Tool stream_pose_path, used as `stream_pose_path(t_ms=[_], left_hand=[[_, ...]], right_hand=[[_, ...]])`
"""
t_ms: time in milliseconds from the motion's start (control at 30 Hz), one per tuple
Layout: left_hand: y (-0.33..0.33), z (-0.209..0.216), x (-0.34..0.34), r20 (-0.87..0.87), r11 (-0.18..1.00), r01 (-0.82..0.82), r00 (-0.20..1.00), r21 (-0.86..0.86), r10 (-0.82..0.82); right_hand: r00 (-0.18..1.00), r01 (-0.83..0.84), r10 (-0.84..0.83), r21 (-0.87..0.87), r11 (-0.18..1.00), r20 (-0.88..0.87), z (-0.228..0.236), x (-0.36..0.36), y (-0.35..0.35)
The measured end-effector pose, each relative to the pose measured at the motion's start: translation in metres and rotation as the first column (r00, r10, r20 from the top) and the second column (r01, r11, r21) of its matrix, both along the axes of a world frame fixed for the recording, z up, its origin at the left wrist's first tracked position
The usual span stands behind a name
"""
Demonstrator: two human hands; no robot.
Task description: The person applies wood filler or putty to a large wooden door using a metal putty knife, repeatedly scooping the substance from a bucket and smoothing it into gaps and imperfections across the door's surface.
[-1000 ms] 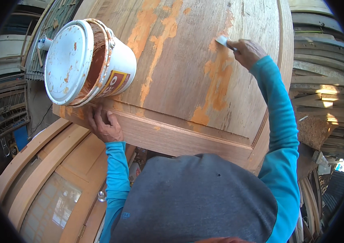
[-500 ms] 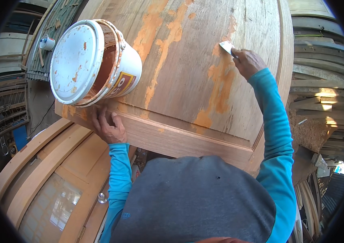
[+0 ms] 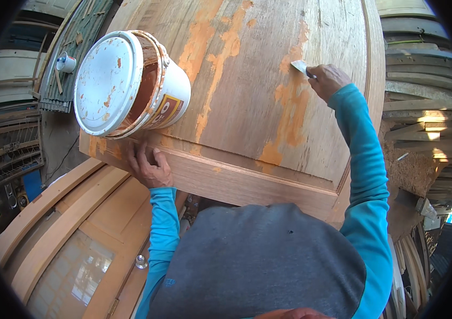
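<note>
A glass-paned wooden door [image 3: 113,222] occupies the lower left here, a round metal knob [image 3: 141,261] beside it; behind, a white container [image 3: 66,64] sits on corrugated sheets [image 3: 56,102], while long boards [image 3: 422,86] crowd the right.

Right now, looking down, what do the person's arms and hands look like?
The left hand and right hand are bare, with no gloves. Both arms wear long, bright blue sleeves that reach the wrists, with lots of wrinkles. The sleeves join a dark grey shirt front, which has a tiny dark spot and a small blue marking.
</note>
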State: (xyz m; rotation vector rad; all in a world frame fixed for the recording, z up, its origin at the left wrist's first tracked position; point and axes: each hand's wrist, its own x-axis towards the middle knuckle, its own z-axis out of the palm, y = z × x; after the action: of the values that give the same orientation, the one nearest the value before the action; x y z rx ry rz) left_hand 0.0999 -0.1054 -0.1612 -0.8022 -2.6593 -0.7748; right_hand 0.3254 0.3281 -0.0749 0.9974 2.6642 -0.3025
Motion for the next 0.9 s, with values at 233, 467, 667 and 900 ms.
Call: stream_pose_path(t_ms=[233, 467, 667, 900], left_hand=[[-0.004, -0.003, -0.001, -0.003, 1.0, -0.021, 1.0, 0.008, 0.021], [-0.01, -0.001, 0.0, 0.032, 0.999, 0.045, 0.998, -0.007, -0.045], [-0.013, 0.01, 0.003, 0.065, 0.968, 0.25, 0.966, 0.008, -0.25], [-0.024, 0.014, 0.003, 0.074, 0.909, 0.411, 0.911, -0.069, -0.407]], right_hand=[[0.813, 0.246, -0.428, -0.434, 0.867, -0.394, 0.014, 0.056, -0.036], [0.404, 0.36, -0.772, -0.691, 0.627, -0.491, -0.022, 0.126, -0.119], [0.213, 0.431, -0.877, -0.764, 0.48, -0.431, -0.013, 0.161, -0.19], [-0.042, 0.415, -0.887, -0.816, 0.402, -0.459, -0.017, 0.144, -0.265]])
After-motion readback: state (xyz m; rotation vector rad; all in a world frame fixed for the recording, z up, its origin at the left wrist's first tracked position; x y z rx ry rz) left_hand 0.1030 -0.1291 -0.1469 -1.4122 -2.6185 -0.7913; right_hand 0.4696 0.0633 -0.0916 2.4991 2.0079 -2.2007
